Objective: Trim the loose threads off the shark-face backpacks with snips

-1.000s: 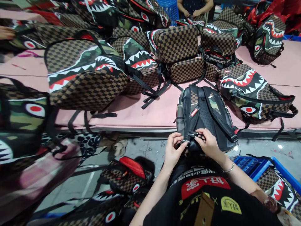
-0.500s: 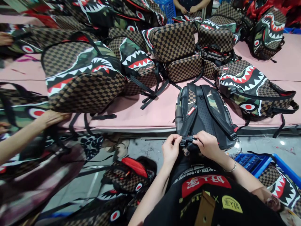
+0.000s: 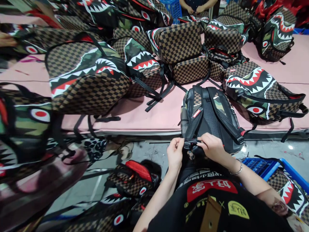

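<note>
Our left hand (image 3: 175, 154) and right hand (image 3: 212, 147) pinch a black strap (image 3: 190, 144) between them, seemingly to steady it against the propped backpack (image 3: 209, 116)

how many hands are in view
5. The wearer's left hand and right hand at the near end of the backpack, two far hands at top centre, one blurred hand at the left edge. Others may be hidden.

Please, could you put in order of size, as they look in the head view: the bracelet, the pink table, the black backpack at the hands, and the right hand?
From largest to smallest:
1. Pink table
2. Black backpack
3. Right hand
4. Bracelet
</note>
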Available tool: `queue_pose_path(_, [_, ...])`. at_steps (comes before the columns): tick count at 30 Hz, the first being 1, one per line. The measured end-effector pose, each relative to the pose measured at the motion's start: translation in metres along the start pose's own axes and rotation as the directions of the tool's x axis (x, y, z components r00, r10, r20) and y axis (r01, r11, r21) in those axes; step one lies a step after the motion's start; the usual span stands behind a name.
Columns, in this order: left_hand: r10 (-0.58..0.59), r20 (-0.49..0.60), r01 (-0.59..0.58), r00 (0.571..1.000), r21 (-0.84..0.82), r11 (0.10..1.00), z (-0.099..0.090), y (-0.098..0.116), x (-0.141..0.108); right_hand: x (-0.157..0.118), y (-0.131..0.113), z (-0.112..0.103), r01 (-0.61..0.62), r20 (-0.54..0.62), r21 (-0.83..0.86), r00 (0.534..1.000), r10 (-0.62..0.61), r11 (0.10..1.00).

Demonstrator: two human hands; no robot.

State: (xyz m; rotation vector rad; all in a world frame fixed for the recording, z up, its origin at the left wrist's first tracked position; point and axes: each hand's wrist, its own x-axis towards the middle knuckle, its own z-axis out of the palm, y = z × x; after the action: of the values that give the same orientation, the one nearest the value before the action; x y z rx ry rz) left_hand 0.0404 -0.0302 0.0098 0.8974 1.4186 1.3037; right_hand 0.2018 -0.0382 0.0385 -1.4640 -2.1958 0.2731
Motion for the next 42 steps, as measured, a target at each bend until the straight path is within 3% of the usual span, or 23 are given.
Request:
queue_pose_path(8, [0.006, -0.007, -0.006, 1.000, 0.004, 1.000, 0.003, 0.004, -0.006, 0.010, -0.006, 0.002, 0.074, 0.043, -0.084, 0.997, -0.071, 0.994])
queue_pose_path(16, [-0.197, 0.037, 0.198, 0.980, -0.336, 0.921, -0.006, 0.008, -0.002, 0.006, 0.002, -0.002, 0.027, -0.060, -0.018, 0.998, -0.028, 0.999])
queue_pose_path(28, [-0.064, 0.071, 0.069, 0.995, -0.080, 0.994, -0.007, 0.000, -0.003, 0.009, -0.003, -0.011, 0.072, 0.081, -0.066, 0.995, -0.067, 0.995])
queue_pose_path(35, [0.046, 0.092, -0.051, 0.995, 0.060, 0.997, -0.003, -0.006, -0.001, 0.009, -0.002, -0.019, 0.080, 0.118, -0.079, 0.991, -0.071, 0.994])
queue_pose_path(42, [0.091, 0.133, -0.104, 0.987, 0.094, 0.990, -0.003, -0.009, -0.003, 0.007, 0.002, -0.017, 0.097, 0.106, -0.072, 0.990, -0.089, 0.993])
